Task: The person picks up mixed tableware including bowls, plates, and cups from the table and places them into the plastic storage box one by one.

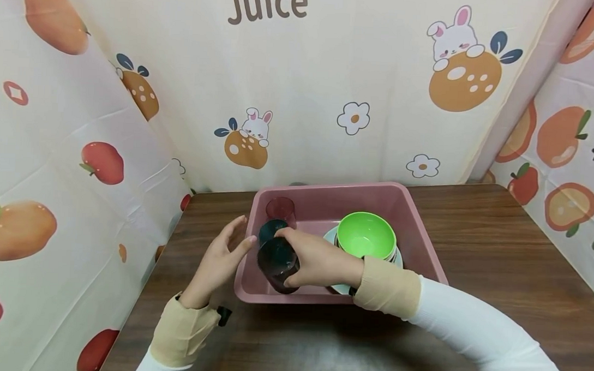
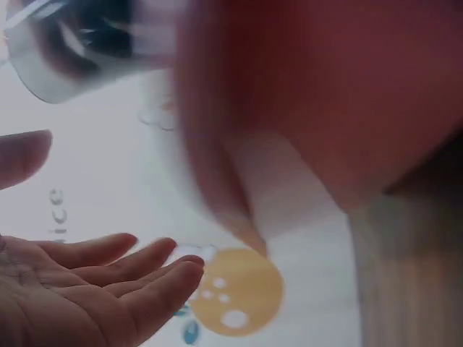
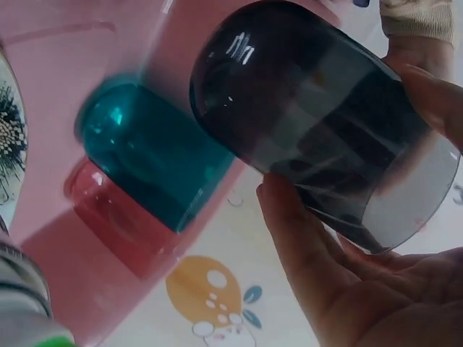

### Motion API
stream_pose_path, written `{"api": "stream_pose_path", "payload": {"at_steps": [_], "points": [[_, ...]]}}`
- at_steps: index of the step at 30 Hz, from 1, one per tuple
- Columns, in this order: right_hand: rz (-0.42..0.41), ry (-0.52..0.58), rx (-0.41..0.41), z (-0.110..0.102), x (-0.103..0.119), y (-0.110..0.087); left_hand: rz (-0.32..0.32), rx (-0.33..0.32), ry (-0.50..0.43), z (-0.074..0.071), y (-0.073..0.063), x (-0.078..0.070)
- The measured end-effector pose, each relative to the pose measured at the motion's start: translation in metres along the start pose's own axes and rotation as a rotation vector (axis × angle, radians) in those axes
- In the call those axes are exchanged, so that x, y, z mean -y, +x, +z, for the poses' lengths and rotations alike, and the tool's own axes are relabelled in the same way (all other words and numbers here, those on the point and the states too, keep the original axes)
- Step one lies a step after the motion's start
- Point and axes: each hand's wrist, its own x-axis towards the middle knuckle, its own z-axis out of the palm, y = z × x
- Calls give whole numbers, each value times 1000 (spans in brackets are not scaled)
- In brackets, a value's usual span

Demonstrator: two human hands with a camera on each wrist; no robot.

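Note:
My right hand (image 1: 319,257) grips a dark, see-through tumbler (image 1: 274,264) above the front left part of a pink basin (image 1: 322,299). In the right wrist view the fingers and thumb hold this tumbler (image 3: 289,108) round its open end. Behind it in the basin stands a teal see-through tumbler (image 1: 270,228), partly covered by the dark one. Farther back is a red see-through tumbler (image 1: 279,208). My left hand (image 1: 221,259) is beside the basin's left rim, its fingers spread and holding nothing. In the left wrist view its palm (image 2: 94,296) shows, with the fingers nearly straight.
On the basin's right side, a bright green bowl (image 1: 366,234) tops a stack of bowls over a pale blue plate (image 1: 399,260). The basin stands on a dark wooden table (image 1: 496,241). Printed fabric (image 1: 330,72) hangs behind and along both sides.

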Motion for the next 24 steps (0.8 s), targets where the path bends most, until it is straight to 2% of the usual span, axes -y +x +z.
{"api": "stream_pose_path", "payload": {"at_steps": [3,7,16,24], "points": [[9,-47,27,7,0,4,-71,0,30,3,2,11],[30,-97,54,13,1,11,-116,-10,29,8,4,23],[37,-168,110,23,0,28,-88,-31,-25,18,9,40],[34,-176,161,31,-4,38,-127,-96,-29,23,10,49]]}}
